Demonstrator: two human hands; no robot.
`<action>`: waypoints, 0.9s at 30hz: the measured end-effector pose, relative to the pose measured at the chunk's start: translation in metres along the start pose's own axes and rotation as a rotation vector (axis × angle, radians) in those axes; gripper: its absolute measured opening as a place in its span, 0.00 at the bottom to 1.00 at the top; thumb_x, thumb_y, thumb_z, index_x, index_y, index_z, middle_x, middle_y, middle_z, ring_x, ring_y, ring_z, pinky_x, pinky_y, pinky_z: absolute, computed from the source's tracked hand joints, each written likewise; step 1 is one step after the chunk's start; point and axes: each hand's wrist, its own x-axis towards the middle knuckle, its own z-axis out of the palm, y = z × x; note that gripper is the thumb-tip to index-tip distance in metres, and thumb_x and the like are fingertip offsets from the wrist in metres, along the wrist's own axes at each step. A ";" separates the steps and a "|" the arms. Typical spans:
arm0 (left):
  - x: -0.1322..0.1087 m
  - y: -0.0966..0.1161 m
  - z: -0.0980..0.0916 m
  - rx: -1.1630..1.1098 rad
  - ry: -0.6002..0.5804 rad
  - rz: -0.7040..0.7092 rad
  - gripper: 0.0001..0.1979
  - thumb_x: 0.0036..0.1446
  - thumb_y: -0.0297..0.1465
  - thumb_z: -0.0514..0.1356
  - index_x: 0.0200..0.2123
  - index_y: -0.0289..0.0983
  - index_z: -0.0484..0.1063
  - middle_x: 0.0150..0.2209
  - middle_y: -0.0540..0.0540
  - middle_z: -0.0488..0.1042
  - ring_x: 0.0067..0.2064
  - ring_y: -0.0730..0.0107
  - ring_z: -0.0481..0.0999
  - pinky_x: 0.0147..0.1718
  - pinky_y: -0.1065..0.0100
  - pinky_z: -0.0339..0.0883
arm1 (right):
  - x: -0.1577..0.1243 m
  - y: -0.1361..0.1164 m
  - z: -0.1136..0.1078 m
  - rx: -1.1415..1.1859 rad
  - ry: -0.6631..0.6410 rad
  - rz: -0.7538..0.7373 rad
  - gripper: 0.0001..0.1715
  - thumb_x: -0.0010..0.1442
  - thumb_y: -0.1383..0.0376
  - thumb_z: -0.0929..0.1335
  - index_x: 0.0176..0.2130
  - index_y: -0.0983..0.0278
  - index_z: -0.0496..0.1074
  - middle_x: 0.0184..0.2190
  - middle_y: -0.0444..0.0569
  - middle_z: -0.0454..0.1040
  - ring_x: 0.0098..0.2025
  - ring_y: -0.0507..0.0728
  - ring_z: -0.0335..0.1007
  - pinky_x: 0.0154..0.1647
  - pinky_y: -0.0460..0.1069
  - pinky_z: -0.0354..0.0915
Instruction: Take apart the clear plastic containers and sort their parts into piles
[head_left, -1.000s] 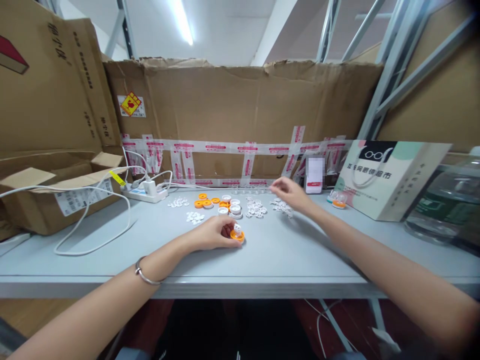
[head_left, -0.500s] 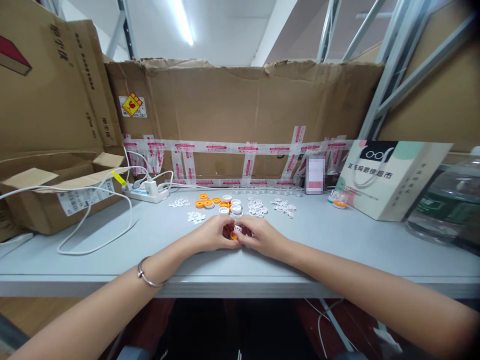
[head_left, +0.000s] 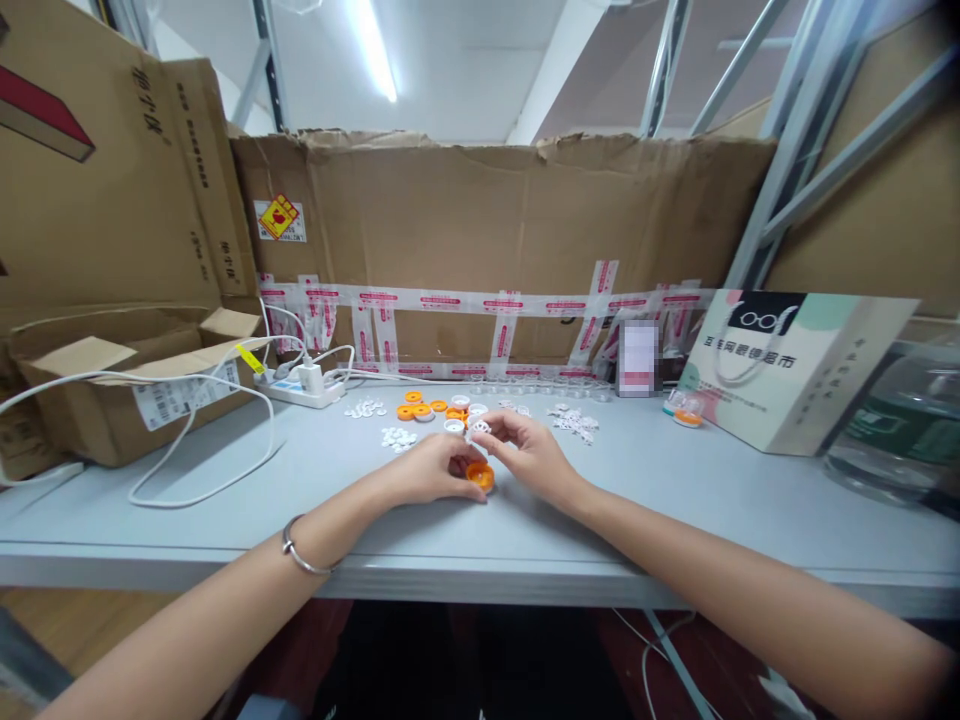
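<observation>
Low over the desk, my left hand point(head_left: 439, 470) is closed round the edge of an orange round cap point(head_left: 481, 477), its hollow side facing up. My right hand point(head_left: 529, 452) pinches a small white perforated plastic piece point(head_left: 480, 429) just above and behind that cap. Beyond my hands lie several orange ring-shaped caps point(head_left: 413, 398) and white round caps point(head_left: 454, 427). To their left are two heaps of small white pieces, one nearer point(head_left: 398, 438) and one farther point(head_left: 365, 409). White openwork pieces point(head_left: 574, 422) lie right of my right hand.
A power strip point(head_left: 311, 393) with white cables point(head_left: 202, 500) and an open carton point(head_left: 82, 400) occupy the left. At right stand a paper bag point(head_left: 772, 390), a large bottle point(head_left: 889, 430) and a small orange-based container point(head_left: 686, 417). Clear round pieces point(head_left: 540, 386) line the back.
My right hand has risen away from the orange cap with the white perforated piece in its fingers. The cap stays in my left hand and now shows more fully. The view has shifted slightly.
</observation>
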 end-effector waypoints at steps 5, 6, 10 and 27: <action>-0.002 0.007 -0.010 0.178 0.204 0.088 0.27 0.37 0.43 0.67 0.41 0.38 0.72 0.33 0.47 0.73 0.36 0.66 0.70 0.32 0.70 0.63 | 0.002 -0.002 -0.004 0.234 0.064 0.142 0.17 0.45 0.55 0.71 0.29 0.64 0.66 0.26 0.44 0.71 0.30 0.52 0.67 0.34 0.49 0.65; -0.003 0.010 -0.011 0.222 0.292 0.114 0.24 0.40 0.42 0.66 0.42 0.38 0.72 0.34 0.47 0.73 0.36 0.67 0.70 0.33 0.70 0.63 | 0.004 -0.004 -0.006 0.251 0.073 0.162 0.17 0.44 0.56 0.72 0.28 0.64 0.65 0.25 0.43 0.71 0.29 0.51 0.67 0.33 0.49 0.65; -0.002 0.022 -0.008 0.392 0.554 0.272 0.17 0.52 0.35 0.60 0.46 0.39 0.68 0.39 0.46 0.71 0.39 0.68 0.70 0.39 0.68 0.63 | 0.010 -0.013 -0.011 0.323 0.039 0.184 0.19 0.39 0.58 0.74 0.25 0.64 0.63 0.24 0.42 0.70 0.28 0.50 0.67 0.32 0.49 0.65; 0.021 0.014 -0.008 0.671 0.630 0.528 0.06 0.57 0.26 0.55 0.32 0.35 0.71 0.31 0.46 0.72 0.34 0.72 0.71 0.33 0.70 0.67 | 0.011 0.000 -0.025 0.169 -0.016 0.121 0.17 0.53 0.55 0.66 0.28 0.67 0.76 0.24 0.47 0.74 0.29 0.51 0.68 0.33 0.47 0.65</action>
